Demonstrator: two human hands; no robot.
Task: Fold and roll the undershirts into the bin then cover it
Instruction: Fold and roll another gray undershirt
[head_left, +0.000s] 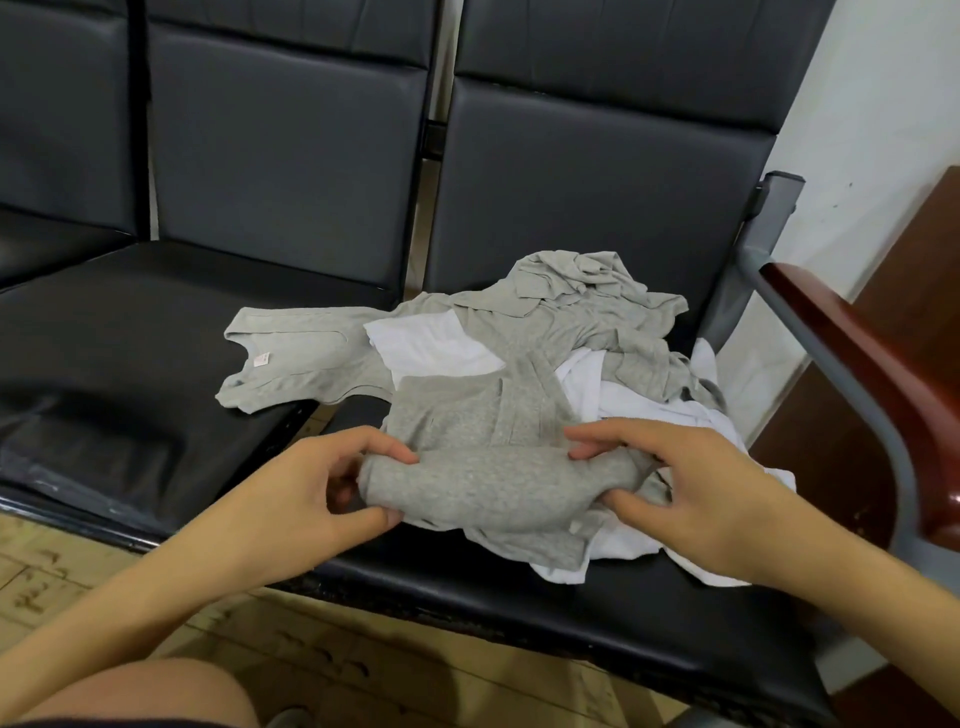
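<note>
I have a grey undershirt (488, 483) part-rolled in front of me on the right-hand black seat (597, 587), lying on top of the heap of grey and white undershirts (587, 332). Its roll runs left to right across my view, so the long axis lies square to my arms and one hand sits at each end. My left hand (322, 499) pinches the left end between thumb and curled fingers; my right hand (680, 493) grips the right end the same way. The hands are well apart, with the roll between them, neither nearer than the other. The unrolled part stretches away from me, so I judge the next turn goes forward, away from my body. Another grey undershirt (291, 364) lies flat to the left, bridging the two seats. I cannot see a bin or a lid.
</note>
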